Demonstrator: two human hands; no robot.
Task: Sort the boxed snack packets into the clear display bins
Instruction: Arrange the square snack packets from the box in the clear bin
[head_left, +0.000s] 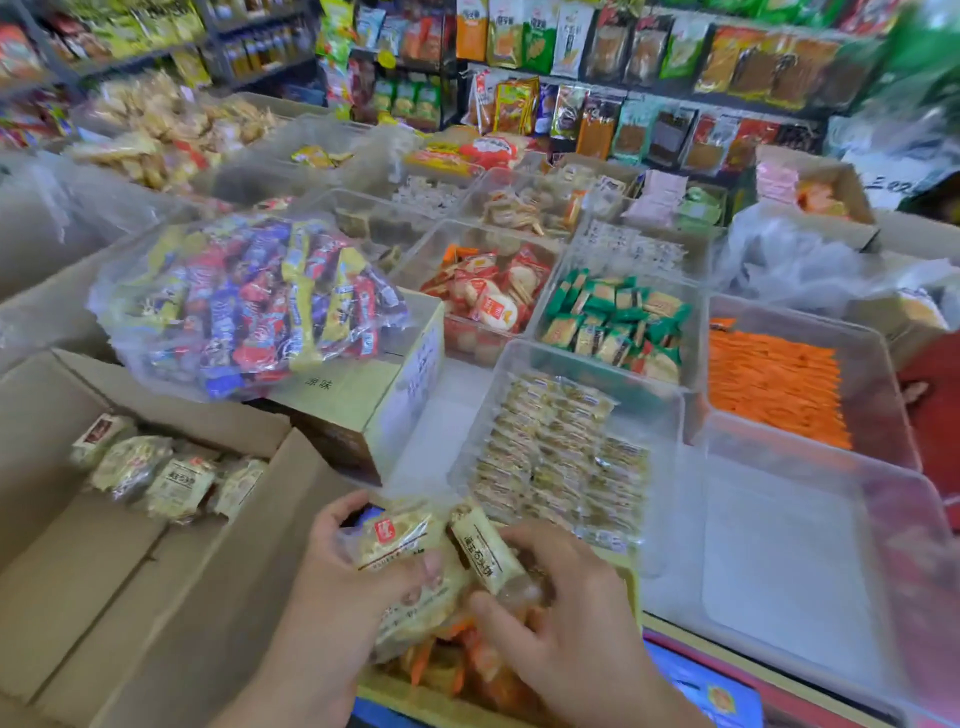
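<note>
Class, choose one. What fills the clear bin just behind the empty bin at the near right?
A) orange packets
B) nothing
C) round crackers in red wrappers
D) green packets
A: behind the empty bin, the next bin holds rows of orange packets; the green packets lie one bin further left.

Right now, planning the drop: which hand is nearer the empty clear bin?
Right. The right hand is just left of the empty clear bin; the left hand is farther left, past the packets.
</note>
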